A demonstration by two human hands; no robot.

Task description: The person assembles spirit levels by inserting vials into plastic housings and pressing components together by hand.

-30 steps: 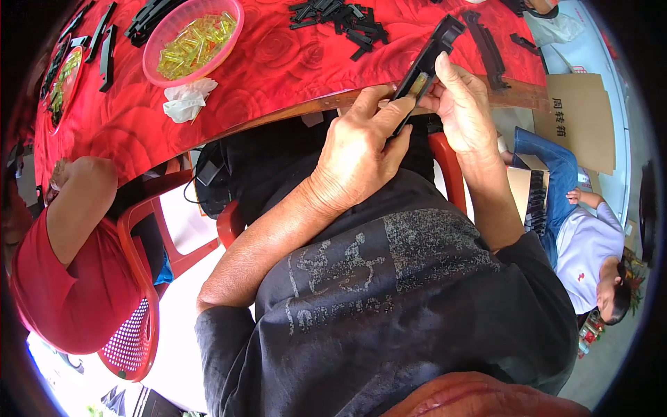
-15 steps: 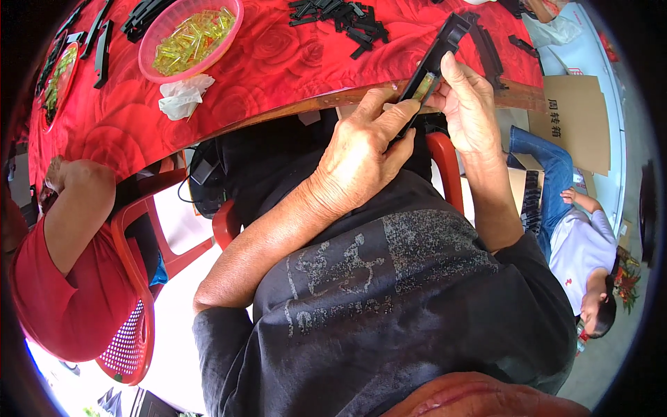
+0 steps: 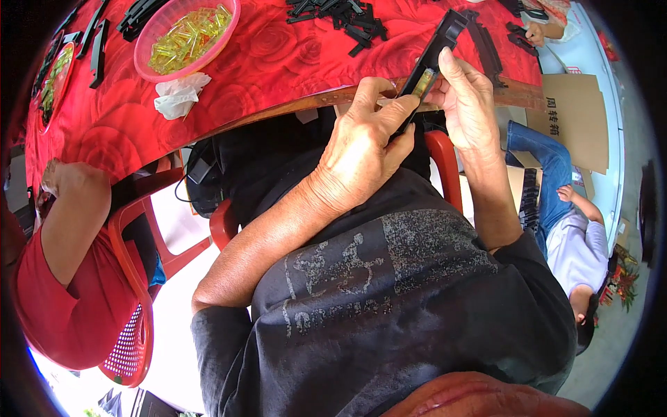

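Note:
A long black plastic housing is tilted up and away in front of me, just past the table's near edge. A clear yellow-green vial sits in a slot along its middle. My left hand is closed around the housing's lower end, its fingertips close to the vial. My right hand is closed at the housing's right side, thumb raised along it and the other fingers bent beside the vial. Those right fingertips are partly hidden behind the piece.
A pink bowl of yellow vials stands at the far left beside crumpled white tissue. Small black parts are heaped on the red tablecloth. A person in red sits left; another in white is right, near a cardboard box.
My hands and the housing have barely moved. Another person's hand has come in at the far right of the table. The person in white has shifted their head.

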